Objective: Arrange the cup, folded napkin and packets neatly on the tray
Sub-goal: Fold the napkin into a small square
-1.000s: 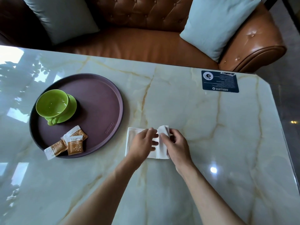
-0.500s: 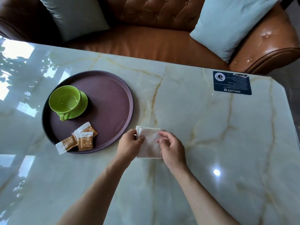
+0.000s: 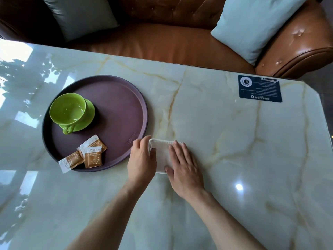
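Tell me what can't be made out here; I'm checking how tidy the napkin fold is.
- Napkin, head view: only its middle strip shows; the left hand and right hand cover both sides, so edges and fold lines are hidden.
- Packets: their print is too small to read.
- Dark card at the table's far edge: text upside down and too small.
- Cup: its handle is partly hidden by the bowl.

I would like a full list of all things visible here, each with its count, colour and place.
Round plastic tray: one, dark purple, table left.
Ceramic cup on saucer: one each, green, tray's left part.
Paper packets: three, brown and white, tray's near edge; one overhangs the rim.
Folded napkin: one, white, on table right of tray.
Marble table: one, pale green.
Printed card: one, dark blue, far right.
Leather sofa: one, brown.
Cushions: two, pale blue.
Left hand: touches the napkin's left edge.
Right hand: presses flat on the napkin.
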